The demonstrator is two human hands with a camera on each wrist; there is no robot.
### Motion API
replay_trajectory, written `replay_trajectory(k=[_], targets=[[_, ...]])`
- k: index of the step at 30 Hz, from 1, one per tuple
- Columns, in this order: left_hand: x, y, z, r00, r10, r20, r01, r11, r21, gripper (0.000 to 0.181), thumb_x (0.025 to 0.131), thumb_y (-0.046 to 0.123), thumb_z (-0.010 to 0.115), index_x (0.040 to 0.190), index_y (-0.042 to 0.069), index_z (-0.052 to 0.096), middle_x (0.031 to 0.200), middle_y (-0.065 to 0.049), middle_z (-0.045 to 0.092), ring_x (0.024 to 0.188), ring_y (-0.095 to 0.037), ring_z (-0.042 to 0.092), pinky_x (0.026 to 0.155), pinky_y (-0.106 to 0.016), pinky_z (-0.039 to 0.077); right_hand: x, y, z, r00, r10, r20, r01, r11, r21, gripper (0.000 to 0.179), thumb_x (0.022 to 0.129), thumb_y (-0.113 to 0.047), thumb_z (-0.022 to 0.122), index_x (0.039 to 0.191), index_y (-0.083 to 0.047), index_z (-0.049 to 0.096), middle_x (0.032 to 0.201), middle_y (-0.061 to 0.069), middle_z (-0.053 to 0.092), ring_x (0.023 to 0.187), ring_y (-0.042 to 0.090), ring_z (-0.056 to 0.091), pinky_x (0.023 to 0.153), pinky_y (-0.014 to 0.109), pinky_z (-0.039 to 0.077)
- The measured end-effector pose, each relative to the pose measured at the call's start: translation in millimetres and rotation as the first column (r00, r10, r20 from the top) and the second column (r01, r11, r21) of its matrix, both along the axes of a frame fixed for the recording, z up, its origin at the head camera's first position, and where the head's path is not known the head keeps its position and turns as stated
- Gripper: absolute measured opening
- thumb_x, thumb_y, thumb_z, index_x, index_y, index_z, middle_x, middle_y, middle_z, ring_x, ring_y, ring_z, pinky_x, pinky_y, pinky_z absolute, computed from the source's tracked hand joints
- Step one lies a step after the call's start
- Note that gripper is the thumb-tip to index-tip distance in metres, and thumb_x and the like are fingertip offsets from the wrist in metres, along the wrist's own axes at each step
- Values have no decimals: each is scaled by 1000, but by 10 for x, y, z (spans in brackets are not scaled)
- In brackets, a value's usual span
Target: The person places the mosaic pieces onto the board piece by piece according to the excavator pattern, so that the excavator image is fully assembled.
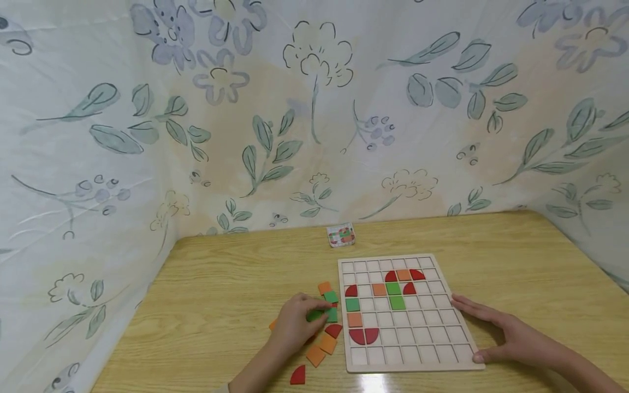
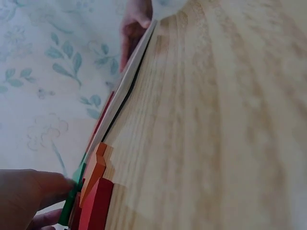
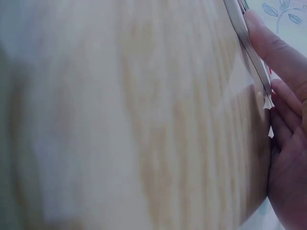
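My left hand (image 1: 297,322) is over a loose cluster of flat tiles left of the wooden grid board (image 1: 422,349). Its thumb and index finger pinch a green square tile (image 1: 332,315); in the left wrist view the thumb is against the edge of that green tile (image 2: 72,203). Around it lie another green square (image 1: 331,297), orange squares (image 1: 328,344) and a red quarter-circle (image 1: 334,330). My right hand (image 1: 521,341) rests along the board's right edge, fingers extended, thumb at the near corner. Red, orange and green pieces sit in several of the board's cells, including a green square (image 1: 397,303).
A small card (image 1: 341,235) with a coloured pattern lies behind the board. One red quarter-circle (image 1: 298,375) is apart from the cluster, near the front. The wooden table (image 1: 221,295) ends at a flowered cloth (image 1: 314,109) at the back and sides.
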State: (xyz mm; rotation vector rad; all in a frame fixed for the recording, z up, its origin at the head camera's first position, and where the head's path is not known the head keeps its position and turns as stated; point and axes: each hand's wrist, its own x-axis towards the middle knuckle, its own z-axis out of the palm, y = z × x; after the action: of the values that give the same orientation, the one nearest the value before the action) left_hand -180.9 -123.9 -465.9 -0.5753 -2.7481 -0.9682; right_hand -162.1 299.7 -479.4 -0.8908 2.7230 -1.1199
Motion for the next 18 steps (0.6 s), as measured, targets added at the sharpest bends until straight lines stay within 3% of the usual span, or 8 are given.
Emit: replay_trajectory(k=[4,13,18], targets=[[-3,-8,5,1000,-23,-16,23,999,-36,15,79,26,73,94,22,74,87,7,65,82,-9,56,68,-23,47,-3,-3,-4,1000,10,9,-10,1000,-5,83,71,-32,76,141,-11,37,150,-10,28,125,-24,11,88,-4,12],[-8,-14,13,998,-55,18,56,994,-99,21,77,33,74,97,25,74,87,6,60,79,-7,49,66,-20,44,1,6,-5,1000,13,0,-13,1000,-6,83,71,-32,76,141,-11,38,149,-10,28,125,-24,12,89,-4,12],[16,-5,12,997,-77,10,78,996,-38,17,76,28,76,92,24,75,83,7,59,77,-5,48,64,-18,43,3,4,-1,1000,19,6,-19,1000,-9,83,72,-31,76,141,-11,37,150,-9,28,125,-24,11,88,-4,12]])
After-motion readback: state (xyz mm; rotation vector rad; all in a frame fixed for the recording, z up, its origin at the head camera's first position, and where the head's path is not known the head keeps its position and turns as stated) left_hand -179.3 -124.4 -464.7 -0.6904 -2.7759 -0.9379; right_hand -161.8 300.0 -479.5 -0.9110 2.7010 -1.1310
